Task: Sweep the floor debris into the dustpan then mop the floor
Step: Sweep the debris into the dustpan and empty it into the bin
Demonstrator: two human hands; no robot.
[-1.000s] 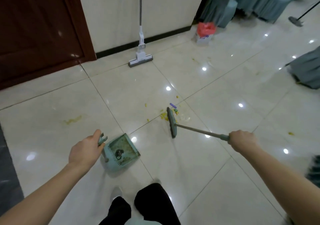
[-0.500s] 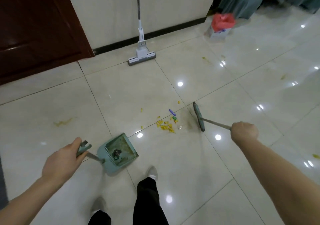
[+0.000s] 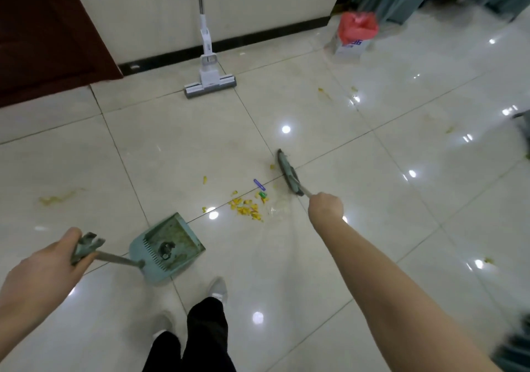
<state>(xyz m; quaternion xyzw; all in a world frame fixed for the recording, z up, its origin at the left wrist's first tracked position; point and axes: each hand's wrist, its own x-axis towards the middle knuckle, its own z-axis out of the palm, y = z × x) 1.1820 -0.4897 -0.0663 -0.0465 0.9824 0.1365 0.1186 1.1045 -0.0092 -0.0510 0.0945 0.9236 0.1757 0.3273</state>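
Note:
My left hand (image 3: 48, 262) grips the handle of a teal dustpan (image 3: 167, 249), which rests on the tiled floor with its mouth facing the debris. A small dark clump lies inside the pan. My right hand (image 3: 325, 206) holds the stick of a teal broom (image 3: 288, 172), whose head stands on the floor just right of a pile of yellow scraps (image 3: 246, 208). A purple strip (image 3: 259, 184) and a green bit lie beside the pile. A white sponge mop (image 3: 210, 80) leans against the wall at the back.
A dark red door (image 3: 43, 33) is at the back left. A red bag on a white container (image 3: 354, 34) stands at the back right, near teal curtains. Yellow smears mark the floor at the left (image 3: 54, 199) and far right. My feet are below the dustpan.
The broom head swung from left of the debris to its right side, leaving the pile exposed. My left hand and the dustpan drew back to the left. The view shifted slightly.

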